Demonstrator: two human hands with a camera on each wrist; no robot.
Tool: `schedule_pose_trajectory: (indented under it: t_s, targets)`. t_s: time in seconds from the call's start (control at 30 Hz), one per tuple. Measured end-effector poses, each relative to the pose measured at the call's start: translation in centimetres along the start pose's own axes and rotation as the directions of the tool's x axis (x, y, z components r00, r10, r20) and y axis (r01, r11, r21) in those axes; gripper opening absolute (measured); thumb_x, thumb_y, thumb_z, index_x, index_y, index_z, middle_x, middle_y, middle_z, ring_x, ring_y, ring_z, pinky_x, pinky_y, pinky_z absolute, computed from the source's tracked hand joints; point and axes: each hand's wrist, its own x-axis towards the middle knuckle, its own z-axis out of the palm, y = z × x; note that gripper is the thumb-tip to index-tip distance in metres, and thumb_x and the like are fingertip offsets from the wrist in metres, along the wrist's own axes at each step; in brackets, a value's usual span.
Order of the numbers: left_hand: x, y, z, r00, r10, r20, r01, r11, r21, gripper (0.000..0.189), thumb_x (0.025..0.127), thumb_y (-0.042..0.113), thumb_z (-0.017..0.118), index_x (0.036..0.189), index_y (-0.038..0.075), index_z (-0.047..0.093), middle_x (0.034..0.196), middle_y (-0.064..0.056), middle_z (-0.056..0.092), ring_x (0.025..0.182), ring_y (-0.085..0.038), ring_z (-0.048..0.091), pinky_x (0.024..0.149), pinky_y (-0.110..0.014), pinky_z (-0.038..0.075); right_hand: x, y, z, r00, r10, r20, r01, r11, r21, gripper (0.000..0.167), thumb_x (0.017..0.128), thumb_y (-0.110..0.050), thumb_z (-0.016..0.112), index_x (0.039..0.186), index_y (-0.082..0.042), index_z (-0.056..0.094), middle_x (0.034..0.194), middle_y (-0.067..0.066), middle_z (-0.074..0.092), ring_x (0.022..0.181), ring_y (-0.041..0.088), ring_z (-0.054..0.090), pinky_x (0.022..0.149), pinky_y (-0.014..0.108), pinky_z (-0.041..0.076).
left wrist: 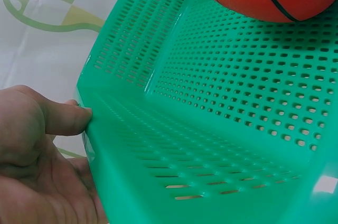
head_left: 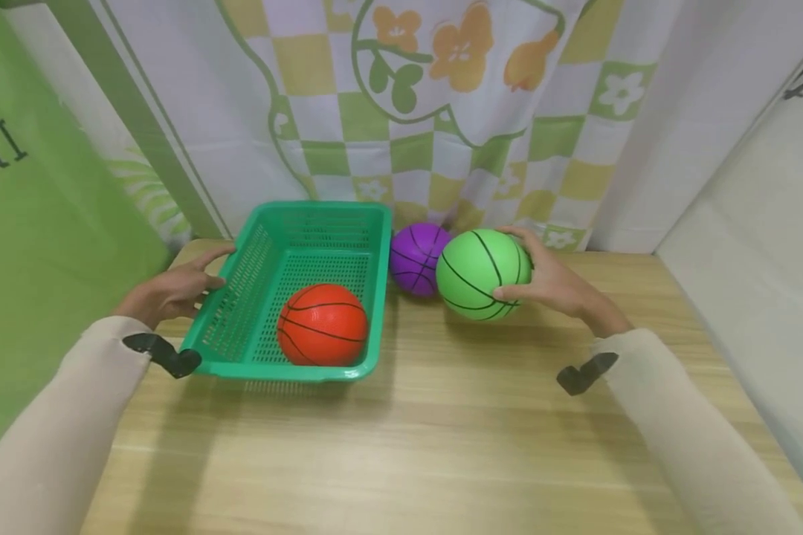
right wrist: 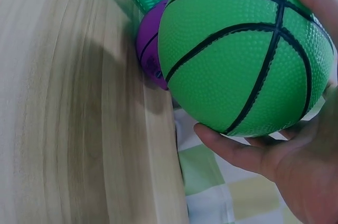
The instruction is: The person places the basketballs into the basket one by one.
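Note:
A green plastic basket [head_left: 379, 319] stands on the left part of the table, and a red toy basketball [head_left: 323, 325] lies inside it near the front right corner. My left hand [head_left: 177, 291] grips the basket's left rim; in the left wrist view the thumb [left wrist: 68, 118] presses the edge while the other fingers are partly hidden behind the wall. With fingers and thumb spread round it, my right hand [head_left: 554, 282] holds a green toy basketball [head_left: 482, 273], which appears lifted off the table. Between that ball and the basket sits a smaller purple toy basketball [head_left: 416, 260], partly covered by the green one.
The wooden table [head_left: 442, 446] ends at the back against a patterned curtain [head_left: 415, 148]. A green cloth [head_left: 53, 223] hangs on the left, and a pale panel [head_left: 763, 186] borders the right side.

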Motion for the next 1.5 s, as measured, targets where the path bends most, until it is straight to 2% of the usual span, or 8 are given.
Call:
schedule_pose_trajectory:
  t_s: [0.3,0.57,0.9,1.17,1.5]
  targets:
    - [-0.2,0.2,0.0,1.000,-0.001,-0.006,0.001,1.000,-0.005,0.072,0.108,0.006,0.030,0.160,0.031,-0.012,0.128,-0.028,0.045,0.101,-0.030,0.062,0.080,-0.052,0.055,0.8,-1.1,0.3,1.000,-0.016,0.005,0.016,1.000,-0.015,0.099,0.079,-0.019,0.085,0.156,-0.021,0.024,0.149,0.018,0.031,0.125,0.043,0.047,0.093,0.062,0.047]
    - [-0.1,0.2,0.0,1.000,0.001,0.007,-0.001,1.000,-0.011,0.073,0.108,0.005,0.032,0.160,0.031,-0.012,0.135,-0.032,0.039,0.102,-0.030,0.063,0.079,-0.050,0.056,2.0,-2.2,0.6,0.998,-0.065,0.005,0.065,0.998,-0.013,0.099,0.078,-0.017,0.086,0.156,-0.021,0.025,0.152,0.017,0.029,0.128,0.041,0.045,0.096,0.060,0.045]
    - [-0.1,0.0,0.0,1.000,0.008,0.002,-0.008,1.000,-0.003,0.073,0.107,0.005,0.032,0.161,0.030,-0.011,0.125,-0.026,0.049,0.098,-0.029,0.064,0.076,-0.047,0.057,3.5,-4.1,1.7,0.994,-0.101,0.030,0.101,0.995,0.005,0.100,0.076,-0.017,0.086,0.155,-0.024,0.026,0.150,0.016,0.032,0.125,0.039,0.048,0.097,0.059,0.045]
    - [-0.2,0.0,0.1,1.000,0.008,0.015,-0.008,1.000,-0.018,0.073,0.107,0.004,0.031,0.160,0.031,-0.012,0.141,-0.036,0.033,0.105,-0.031,0.061,0.080,-0.047,0.055,4.4,-4.3,2.2,0.990,-0.136,0.022,0.136,0.991,-0.004,0.099,0.076,-0.017,0.086,0.155,-0.024,0.027,0.150,0.016,0.034,0.125,0.040,0.048,0.095,0.059,0.047]
    - [-0.2,0.0,0.0,1.000,0.000,-0.003,0.000,1.000,-0.018,0.073,0.108,0.005,0.030,0.160,0.033,-0.011,0.138,-0.034,0.037,0.103,-0.031,0.063,0.079,-0.048,0.056,5.7,-4.8,3.1,0.989,-0.147,0.000,0.147,0.989,0.013,0.099,0.075,-0.018,0.086,0.155,-0.020,0.027,0.152,0.015,0.030,0.128,0.038,0.044,0.099,0.059,0.043]
